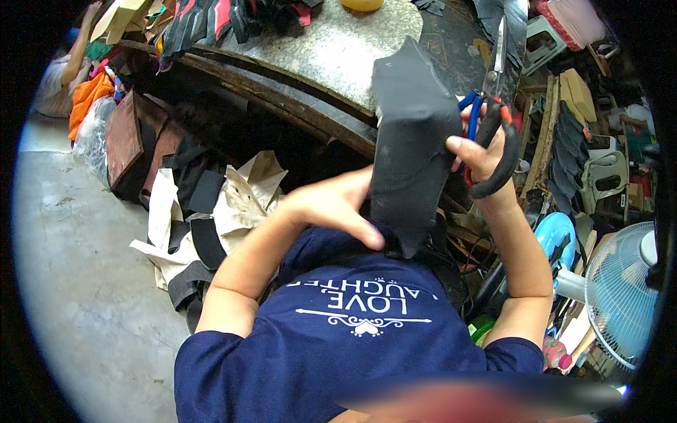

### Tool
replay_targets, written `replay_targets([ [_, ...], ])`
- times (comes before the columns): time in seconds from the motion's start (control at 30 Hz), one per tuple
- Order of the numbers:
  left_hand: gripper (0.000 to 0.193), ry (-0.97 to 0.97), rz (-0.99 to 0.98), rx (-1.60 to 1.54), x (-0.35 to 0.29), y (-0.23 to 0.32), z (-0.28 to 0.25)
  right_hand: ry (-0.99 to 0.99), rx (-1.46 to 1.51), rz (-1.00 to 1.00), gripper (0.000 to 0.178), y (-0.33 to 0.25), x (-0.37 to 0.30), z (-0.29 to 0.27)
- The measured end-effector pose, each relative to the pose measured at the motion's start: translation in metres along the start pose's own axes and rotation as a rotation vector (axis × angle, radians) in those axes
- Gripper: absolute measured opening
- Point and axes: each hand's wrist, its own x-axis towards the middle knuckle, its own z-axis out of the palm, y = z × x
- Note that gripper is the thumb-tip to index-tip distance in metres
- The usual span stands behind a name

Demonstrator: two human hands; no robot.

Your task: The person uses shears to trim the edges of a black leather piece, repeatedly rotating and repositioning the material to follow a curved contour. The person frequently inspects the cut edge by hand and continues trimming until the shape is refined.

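Observation:
In front of my chest a long, folded black leather-like piece [412, 155] stands up, its top part bent over. My right hand [483, 151] pinches its right edge with the thumb. The same hand holds scissors [499, 67], blades pointing up and away, their black and red handle loop hanging around the fingers. Blue handles [470, 111] show beside them; what tool they belong to I cannot make out. My left hand [331, 201] grips the piece from the left, thumb along its lower edge, fingers hidden behind it.
A speckled worktable [317, 42] lies ahead, with black and red cut pieces [218, 25] stacked on it. Scrap material [204, 225] is heaped at the left on the grey floor [77, 282]. A fan [624, 289] stands close on the right. Another person [56, 88] is at the far left.

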Motion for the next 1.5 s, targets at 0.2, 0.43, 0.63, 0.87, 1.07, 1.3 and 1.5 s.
replay_targets([
  [0.2, 0.071, 0.529, 0.113, -0.436, 0.026, 0.048, -0.058, -0.311, -0.392, -0.295, 0.058, -0.006, -0.022, 0.031],
  [0.43, 0.056, 0.643, 0.024, 0.003, 0.028, 0.089, -0.061, -0.506, -0.226, 0.143, 0.058, -0.008, -0.022, 0.015],
  [0.63, 0.054, 0.598, -0.025, 0.174, 0.014, 0.100, -0.062, -0.505, -0.168, 0.298, 0.089, -0.007, -0.027, -0.008],
  [0.87, 0.061, 0.562, -0.075, 0.249, 0.012, 0.093, -0.067, -0.530, -0.360, 0.259, 0.094, -0.018, -0.030, -0.008],
  [1.07, 0.065, 0.536, -0.136, 0.208, 0.008, 0.092, -0.069, -0.549, -0.358, 0.249, 0.095, -0.020, -0.027, -0.009],
  [1.3, 0.063, 0.537, -0.235, -0.142, 0.008, 0.101, -0.067, -0.540, -0.247, 0.268, 0.097, -0.019, -0.029, -0.008],
  [1.5, 0.062, 0.522, -0.226, -0.183, 0.009, 0.098, -0.069, -0.557, -0.272, 0.278, 0.100, -0.018, -0.027, -0.009],
])
